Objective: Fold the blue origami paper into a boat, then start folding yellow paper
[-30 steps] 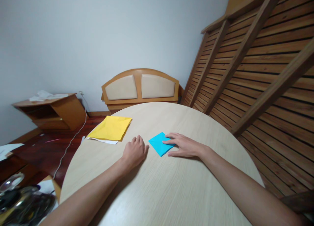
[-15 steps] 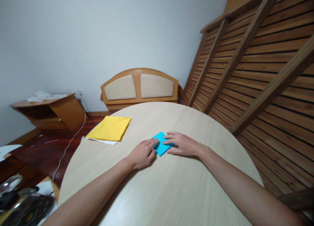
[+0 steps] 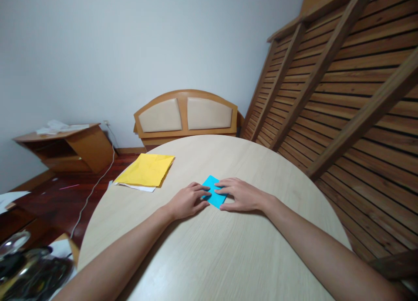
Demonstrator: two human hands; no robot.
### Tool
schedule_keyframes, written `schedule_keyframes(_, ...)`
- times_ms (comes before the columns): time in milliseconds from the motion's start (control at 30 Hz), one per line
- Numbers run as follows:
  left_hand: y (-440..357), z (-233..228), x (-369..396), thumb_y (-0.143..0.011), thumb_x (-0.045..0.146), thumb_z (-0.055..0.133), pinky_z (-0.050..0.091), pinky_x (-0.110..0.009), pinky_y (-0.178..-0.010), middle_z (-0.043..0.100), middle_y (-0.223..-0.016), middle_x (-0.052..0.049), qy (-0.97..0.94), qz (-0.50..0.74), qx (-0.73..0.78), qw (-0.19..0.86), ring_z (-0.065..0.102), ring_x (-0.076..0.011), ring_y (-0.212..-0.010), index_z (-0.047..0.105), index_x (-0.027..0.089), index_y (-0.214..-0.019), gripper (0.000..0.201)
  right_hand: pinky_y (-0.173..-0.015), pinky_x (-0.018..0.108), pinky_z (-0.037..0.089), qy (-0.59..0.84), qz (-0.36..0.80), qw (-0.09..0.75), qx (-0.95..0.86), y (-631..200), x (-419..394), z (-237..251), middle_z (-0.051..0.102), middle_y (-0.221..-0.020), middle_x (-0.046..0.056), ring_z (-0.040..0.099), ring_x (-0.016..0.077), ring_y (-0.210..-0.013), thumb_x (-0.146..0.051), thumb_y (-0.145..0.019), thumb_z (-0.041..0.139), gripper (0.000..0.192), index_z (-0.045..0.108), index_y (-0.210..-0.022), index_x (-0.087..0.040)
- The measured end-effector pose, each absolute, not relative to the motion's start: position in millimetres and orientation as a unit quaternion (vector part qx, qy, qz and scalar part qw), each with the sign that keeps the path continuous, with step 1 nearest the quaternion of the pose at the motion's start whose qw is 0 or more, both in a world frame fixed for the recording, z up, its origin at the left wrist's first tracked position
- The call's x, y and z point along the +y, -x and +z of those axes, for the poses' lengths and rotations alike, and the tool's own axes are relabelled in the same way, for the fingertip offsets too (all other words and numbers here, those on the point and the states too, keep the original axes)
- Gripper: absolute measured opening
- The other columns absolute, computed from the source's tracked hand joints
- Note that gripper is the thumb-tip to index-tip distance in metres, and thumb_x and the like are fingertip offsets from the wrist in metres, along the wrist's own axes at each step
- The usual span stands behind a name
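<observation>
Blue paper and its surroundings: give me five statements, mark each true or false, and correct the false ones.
1. The left hand touches the blue paper. True.
2. The right hand touches the yellow paper. False: it touches the blue paper.
3. White paper shows from under the yellow paper. True.
4. The table has a straight far edge. False: that edge is curved.
5. The headboard has two pale panels. True.

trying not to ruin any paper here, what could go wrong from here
The left hand and right hand both touch the blue paper, so uneven pressure might shift or crease it. The yellow paper lies by the edge of the round table, so a bump could perhaps slide it off.
</observation>
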State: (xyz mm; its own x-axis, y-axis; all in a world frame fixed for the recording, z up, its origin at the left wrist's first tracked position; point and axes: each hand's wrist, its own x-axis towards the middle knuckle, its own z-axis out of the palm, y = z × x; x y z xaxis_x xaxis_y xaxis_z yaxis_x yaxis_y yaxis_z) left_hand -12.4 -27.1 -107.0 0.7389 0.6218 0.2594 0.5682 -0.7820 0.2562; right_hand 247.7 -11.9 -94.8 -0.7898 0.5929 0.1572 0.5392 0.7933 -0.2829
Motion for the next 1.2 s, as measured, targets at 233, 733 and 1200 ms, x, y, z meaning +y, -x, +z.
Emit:
schedule_keyframes(233,17.3,-114.6,-15.4,-0.102,0.033,0.043,0.050,-0.036,-0.098,0.069,-0.120,-0.008,-0.936,0.181,0.292,0.082,0.061,-0.0197,-0.111,0.067,0.023,-0.116,0.029,-0.112,0.048,0.034,0.325,0.125,0.123,-0.929,-246.4,-15.6,-93.4,0.057,-0.141,0.014,0.049,0.0332,-0.133,-0.062,-0.076,0.070,0.067,0.066,-0.129,-0.020)
schedule_keyframes(733,14.3,-113.8,-16.4,-0.101,0.033,0.045,0.051,-0.034,-0.096,0.070,-0.116,-0.007,-0.931,0.183,0.308,0.066,0.063,-0.0190,-0.107,0.068,0.022,-0.110,0.027,-0.108,0.045,0.039,0.317,0.126,0.141,-0.929,-244.5,-17.7,-90.3,0.061,-0.135,0.012,0.054,0.0315,-0.126,-0.059,-0.076,0.072,0.068,0.061,-0.131,-0.020)
schedule_keyframes(1200,8.7,-117.3,-14.9,-0.096,0.033,0.055,0.052,-0.033,-0.091,0.071,-0.114,-0.005,-0.921,0.183,0.341,0.039,0.064,-0.0206,-0.104,0.068,0.021,-0.108,0.021,-0.105,0.043,0.041,0.301,0.129,0.167,-0.930,-244.2,-16.6,-93.8,0.064,-0.130,0.012,0.057,0.0304,-0.120,-0.052,-0.074,0.076,0.062,0.062,-0.125,-0.019)
